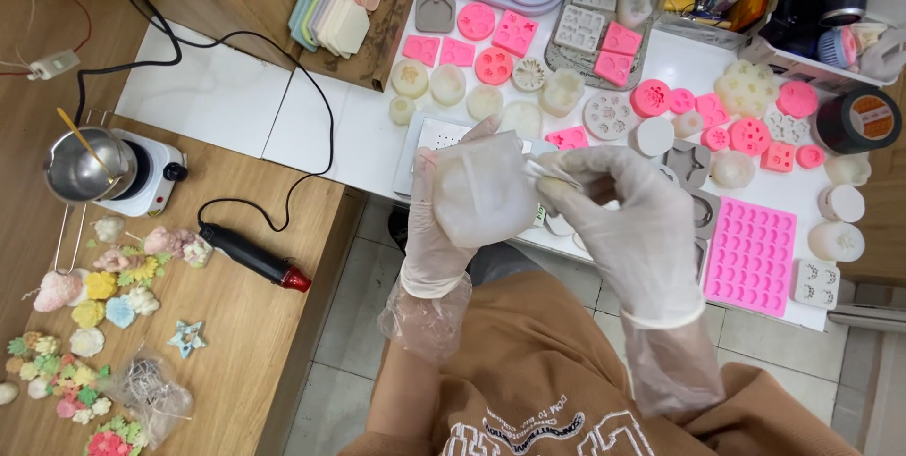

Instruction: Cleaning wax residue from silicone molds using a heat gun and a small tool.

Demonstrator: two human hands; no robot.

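Bright, even light from above, with soft and short shadows.
The white table [226, 97] far in the scene glares a little; the gloved hands are slightly blurred, and the edges bend outward.

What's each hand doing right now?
Left hand: closed around a whitish mould.
Right hand: fingers pinched on the mould's edge.

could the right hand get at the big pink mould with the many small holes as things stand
Probably yes, once freed: the big pink mould lies uncovered on the white table just beside the right hand, but its fingers now pinch the edge of the whitish mould held by the left hand.
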